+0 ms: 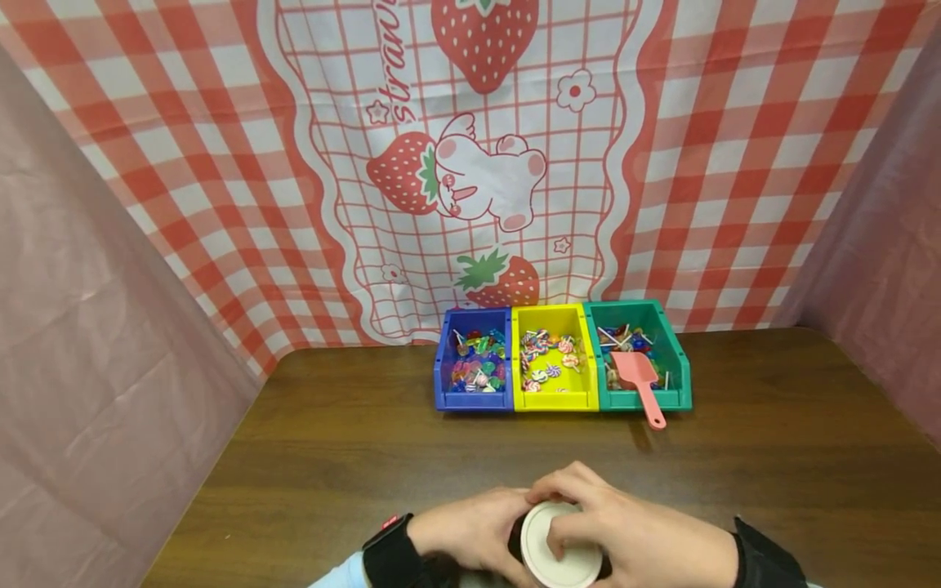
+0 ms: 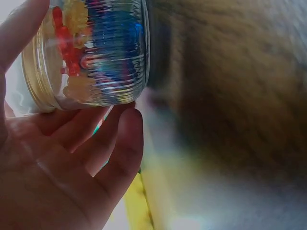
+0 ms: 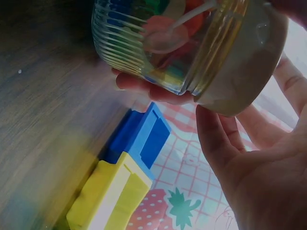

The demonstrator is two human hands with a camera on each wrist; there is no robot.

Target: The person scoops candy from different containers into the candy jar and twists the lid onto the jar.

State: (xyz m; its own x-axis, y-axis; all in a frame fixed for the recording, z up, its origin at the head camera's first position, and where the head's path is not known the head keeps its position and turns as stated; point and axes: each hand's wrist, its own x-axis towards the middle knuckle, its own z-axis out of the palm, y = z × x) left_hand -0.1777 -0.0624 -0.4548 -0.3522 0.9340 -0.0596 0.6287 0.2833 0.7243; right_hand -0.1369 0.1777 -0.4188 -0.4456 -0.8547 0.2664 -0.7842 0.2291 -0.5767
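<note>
A clear ribbed glass jar [image 2: 115, 57] with colourful candies inside is held between both hands at the table's near edge. Its cream lid [image 1: 569, 572] is on top, facing up in the head view. My left hand [image 1: 474, 527] grips the glass body from the left, fingers curled beneath it in the left wrist view. On the other side, my right hand [image 1: 632, 523] holds the lid by its rim, one bent finger lying across the top. A white stick [image 3: 192, 15] shows among the candies through the glass. The hands hide most of the jar in the head view.
Blue [image 1: 474, 401], yellow [image 1: 556, 401] and green [image 1: 675, 371] bins of wrapped candies and lollipops stand joined at the table's back. A pink scoop [image 1: 639, 376] rests in the green bin, handle over its front. Behind hangs a checked strawberry cloth [image 1: 706, 163].
</note>
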